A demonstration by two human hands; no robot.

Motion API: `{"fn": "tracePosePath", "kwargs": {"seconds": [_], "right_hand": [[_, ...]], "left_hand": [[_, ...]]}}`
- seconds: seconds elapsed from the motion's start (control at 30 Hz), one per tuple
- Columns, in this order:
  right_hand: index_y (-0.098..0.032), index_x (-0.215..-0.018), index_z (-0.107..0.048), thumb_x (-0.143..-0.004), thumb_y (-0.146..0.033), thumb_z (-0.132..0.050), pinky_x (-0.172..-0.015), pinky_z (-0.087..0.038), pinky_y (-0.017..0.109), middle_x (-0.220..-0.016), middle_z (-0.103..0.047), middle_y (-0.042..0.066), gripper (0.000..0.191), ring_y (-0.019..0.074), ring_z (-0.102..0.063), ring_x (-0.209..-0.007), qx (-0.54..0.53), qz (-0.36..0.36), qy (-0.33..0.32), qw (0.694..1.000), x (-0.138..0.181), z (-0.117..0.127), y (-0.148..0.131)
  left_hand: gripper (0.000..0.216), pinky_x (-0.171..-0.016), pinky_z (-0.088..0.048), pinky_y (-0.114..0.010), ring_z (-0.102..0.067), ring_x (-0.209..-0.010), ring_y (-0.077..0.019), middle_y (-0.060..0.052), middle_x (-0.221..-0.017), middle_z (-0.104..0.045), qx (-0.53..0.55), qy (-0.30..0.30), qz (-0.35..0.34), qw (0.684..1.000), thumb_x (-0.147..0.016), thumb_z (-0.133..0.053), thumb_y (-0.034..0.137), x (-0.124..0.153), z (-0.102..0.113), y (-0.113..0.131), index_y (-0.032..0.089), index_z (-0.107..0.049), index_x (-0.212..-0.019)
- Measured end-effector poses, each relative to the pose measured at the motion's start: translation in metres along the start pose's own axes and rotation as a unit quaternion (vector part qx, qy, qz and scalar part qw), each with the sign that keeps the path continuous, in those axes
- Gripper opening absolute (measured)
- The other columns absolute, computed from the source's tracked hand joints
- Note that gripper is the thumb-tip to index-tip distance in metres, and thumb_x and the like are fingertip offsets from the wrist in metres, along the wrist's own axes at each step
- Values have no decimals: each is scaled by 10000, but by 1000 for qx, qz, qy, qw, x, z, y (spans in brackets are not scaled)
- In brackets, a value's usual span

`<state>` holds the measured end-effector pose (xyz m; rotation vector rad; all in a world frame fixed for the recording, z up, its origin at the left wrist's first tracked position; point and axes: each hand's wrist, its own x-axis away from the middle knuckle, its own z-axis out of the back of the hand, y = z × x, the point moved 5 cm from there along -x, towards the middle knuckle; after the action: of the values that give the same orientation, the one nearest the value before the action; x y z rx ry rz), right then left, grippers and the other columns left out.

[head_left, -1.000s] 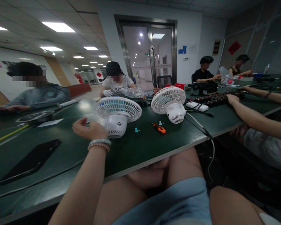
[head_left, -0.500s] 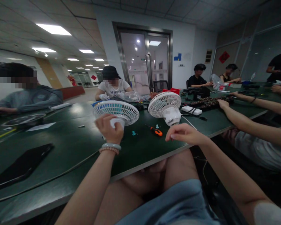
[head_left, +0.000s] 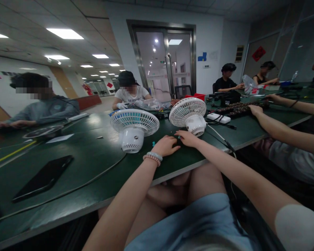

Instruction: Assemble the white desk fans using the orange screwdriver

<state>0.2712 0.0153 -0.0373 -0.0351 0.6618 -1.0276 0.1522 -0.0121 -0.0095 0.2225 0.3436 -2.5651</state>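
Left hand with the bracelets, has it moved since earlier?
Yes, rightward: the left hand was by the left fan's base and is now right of it.

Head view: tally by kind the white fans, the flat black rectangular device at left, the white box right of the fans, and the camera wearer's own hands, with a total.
Fans: 2, left fan and right fan
Black device: 1
White box: 1
Wearer's hands: 2, left hand and right hand
Total: 6
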Motion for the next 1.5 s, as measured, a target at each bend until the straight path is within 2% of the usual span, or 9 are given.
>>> {"fn": "tracePosePath", "kwargs": {"seconds": [0.17,0.53,0.7,0.9,1.07,1.17,1.23,1.37,1.5], "right_hand": [[-53,-1136,-589,-766,-26,-395,-1058,-321,296,-1271,-526,156,419,176,-451,-1224,45,-37,-32,998,-1,-9,3],[-110,-1165,-565,-735,-8,-420,-1007,-371,300,-1205,-583,107,466,178,-521,-1136,12,-65,4,998,-2,-5,8],[-82,-1224,-494,-703,2,-423,-972,-393,331,-1189,-579,155,532,205,-538,-1101,0,-72,17,997,-2,-2,9],[-62,-1159,-513,-717,-50,-425,-951,-398,334,-1143,-583,161,451,209,-532,-1070,-8,-62,58,996,-4,4,3],[-135,-1081,-562,-711,-42,-378,-951,-387,337,-1078,-587,104,423,190,-509,-1043,-9,-23,185,983,9,38,-8],[-140,-1108,-534,-735,-156,-462,-970,-351,406,-1112,-530,130,380,244,-449,-1099,44,-111,353,928,30,68,3],[-132,-1180,-477,-710,-282,-557,-981,-313,461,-1178,-469,161,500,294,-391,-1153,86,-185,404,892,40,78,12],[-127,-1306,-322,-613,-388,-681,-974,-277,504,-1301,-350,212,823,352,-307,-1220,147,-263,328,896,38,69,23],[-128,-1353,-227,-580,-382,-718,-917,-331,470,-1325,-319,231,951,358,-367,-1163,171,-298,247,906,30,57,25]], "left_hand": [[306,-804,-438,-349,-594,-870,-238,-164,-912,-645,-58,-6,92,994,-859,-355,190,-5,-14,-15,103,-644,-904],[221,-856,-403,-451,-436,-1104,-366,-223,-1017,-597,-80,18,217,973,-733,-531,186,-34,-7,-26,72,-673,-857],[244,-826,-433,-406,-488,-1055,-328,-228,-1021,-579,-19,36,275,961,-742,-500,136,-60,-3,-23,50,-631,-929],[310,-824,-453,-328,-587,-948,-235,-170,-981,-620,106,105,252,956,-750,-424,68,-61,-18,-17,91,-564,-1025],[438,-834,-463,-310,-598,-977,-225,-145,-1044,-630,176,123,262,941,-752,-505,155,-52,-27,-22,112,-468,-1186],[513,-859,-457,-302,-603,-976,-214,-125,-1041,-643,185,99,269,940,-738,-556,190,-52,-33,-27,121,-447,-1234],[495,-853,-460,-287,-610,-956,-198,-106,-1025,-654,189,88,264,942,-741,-560,197,-53,-37,-28,136,-472,-1224],[315,-841,-463,-254,-616,-927,-172,-75,-1014,-668,180,69,245,950,-755,-549,196,-55,-40,-27,171,-610,-1064],[248,-826,-469,-258,-622,-884,-171,-64,-972,-681,169,70,235,955,-756,-546,191,-56,-38,-27,176,-656,-978]]}}
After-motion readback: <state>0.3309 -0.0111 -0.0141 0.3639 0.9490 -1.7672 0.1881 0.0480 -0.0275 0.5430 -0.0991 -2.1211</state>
